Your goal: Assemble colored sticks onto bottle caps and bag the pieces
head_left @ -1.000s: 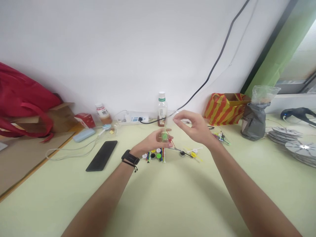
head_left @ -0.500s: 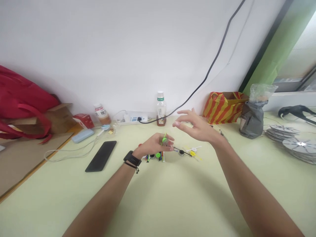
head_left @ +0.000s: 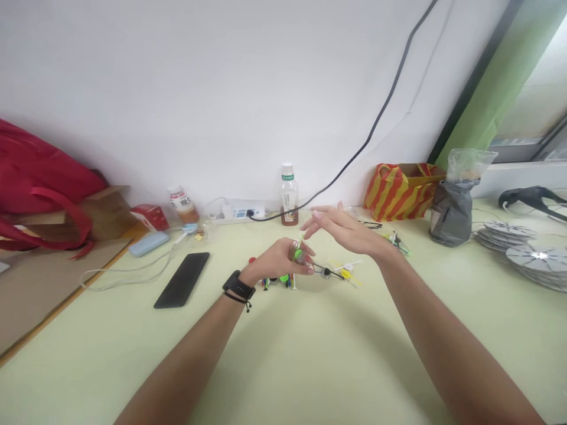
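My left hand (head_left: 280,258) is closed around a small green plastic piece (head_left: 299,255) with a round clear part and a thin stalk pointing up. Just above that stalk is my right hand (head_left: 343,229), fingers stretched out and holding nothing; whether a fingertip touches the stalk I cannot tell. Under my left hand lies a cluster of small coloured plastic pieces (head_left: 284,278), partly hidden by the hand. To its right are a black round piece with a thin rod (head_left: 326,272) and a yellow piece (head_left: 346,273) beside a white one (head_left: 349,266).
A black phone (head_left: 181,280) lies left of my hands. Along the wall stand a tea bottle (head_left: 289,198), a power strip (head_left: 243,212) with a black cable, and a striped bag (head_left: 398,192). Stacked discs (head_left: 538,262) sit at the right, a grey bag (head_left: 452,212) beside them.
My right hand has lowered and moved slightly left, its fingers now close to the green piece's stalk. The left hand has stayed nearly in place, still holding that piece.
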`<state>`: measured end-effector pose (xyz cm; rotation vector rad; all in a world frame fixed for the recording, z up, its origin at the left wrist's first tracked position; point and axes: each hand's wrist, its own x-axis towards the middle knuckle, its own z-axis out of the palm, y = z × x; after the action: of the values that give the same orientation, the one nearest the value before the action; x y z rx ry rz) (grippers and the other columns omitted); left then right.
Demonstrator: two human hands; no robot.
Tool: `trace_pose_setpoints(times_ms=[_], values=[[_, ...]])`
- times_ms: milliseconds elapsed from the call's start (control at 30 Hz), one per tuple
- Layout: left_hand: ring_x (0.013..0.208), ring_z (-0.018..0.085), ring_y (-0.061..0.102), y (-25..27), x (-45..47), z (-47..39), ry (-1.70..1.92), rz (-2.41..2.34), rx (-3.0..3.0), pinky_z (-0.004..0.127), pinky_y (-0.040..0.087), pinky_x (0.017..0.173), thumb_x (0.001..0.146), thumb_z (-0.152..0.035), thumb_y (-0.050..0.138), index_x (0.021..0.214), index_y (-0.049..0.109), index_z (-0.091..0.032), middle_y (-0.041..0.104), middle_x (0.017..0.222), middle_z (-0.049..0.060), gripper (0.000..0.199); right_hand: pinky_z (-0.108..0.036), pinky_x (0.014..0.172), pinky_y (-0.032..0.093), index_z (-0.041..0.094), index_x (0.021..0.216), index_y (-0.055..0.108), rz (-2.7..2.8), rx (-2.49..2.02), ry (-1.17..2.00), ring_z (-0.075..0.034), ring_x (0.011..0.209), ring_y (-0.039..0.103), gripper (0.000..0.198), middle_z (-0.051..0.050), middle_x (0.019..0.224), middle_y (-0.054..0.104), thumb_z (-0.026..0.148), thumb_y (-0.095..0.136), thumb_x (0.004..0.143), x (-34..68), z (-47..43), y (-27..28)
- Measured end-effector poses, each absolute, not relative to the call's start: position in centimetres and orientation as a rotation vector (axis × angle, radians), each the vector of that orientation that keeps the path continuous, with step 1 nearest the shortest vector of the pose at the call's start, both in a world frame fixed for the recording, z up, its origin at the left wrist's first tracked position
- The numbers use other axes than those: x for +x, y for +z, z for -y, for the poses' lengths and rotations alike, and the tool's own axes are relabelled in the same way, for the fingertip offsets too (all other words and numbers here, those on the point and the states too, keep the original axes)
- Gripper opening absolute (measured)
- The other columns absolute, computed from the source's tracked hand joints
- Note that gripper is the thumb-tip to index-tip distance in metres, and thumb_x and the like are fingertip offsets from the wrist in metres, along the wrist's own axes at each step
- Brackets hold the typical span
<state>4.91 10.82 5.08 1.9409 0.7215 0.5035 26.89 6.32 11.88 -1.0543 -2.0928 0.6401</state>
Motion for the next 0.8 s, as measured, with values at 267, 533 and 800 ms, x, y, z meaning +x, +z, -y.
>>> trace_pose_setpoints(times_ms=[267,533,800], values=[[0.093,0.028,0.074,4.9,5.0,-10.9,0.522,-0.735,1.930,0.038,0.057,0.082,0.071,-0.041,0.088,0.108,0.075,-0.015,0.078,0.102,0.012,0.047,-0.053,0.123,0.022,0.030,0.087,0.081,2.138,-1.036,0.621,-0.027,0.128,0.056,0.064,-0.002,0.114,0.073,0.066,0.030,0.104,27.0,-6.5,11.9],[0.098,0.029,0.074,4.1,5.3,-11.2,0.643,-0.807,1.769,0.040,0.060,0.085,0.074,-0.043,0.087,0.109,0.072,-0.015,0.076,0.104,0.011,0.048,-0.061,0.114,0.031,0.028,0.082,0.080,1.865,-1.213,0.570,-0.031,0.116,0.062,0.067,-0.005,0.107,0.075,0.070,0.032,0.101,26.6,-5.9,12.8],[0.098,0.028,0.074,4.4,5.5,-11.0,0.653,-0.731,1.780,0.039,0.058,0.088,0.071,-0.040,0.090,0.111,0.069,-0.015,0.075,0.110,0.012,0.052,-0.044,0.092,0.048,0.023,0.081,0.075,2.074,-1.240,0.385,-0.024,0.084,0.067,0.056,-0.003,0.082,0.074,0.060,0.040,0.104,26.8,-6.3,12.2]])
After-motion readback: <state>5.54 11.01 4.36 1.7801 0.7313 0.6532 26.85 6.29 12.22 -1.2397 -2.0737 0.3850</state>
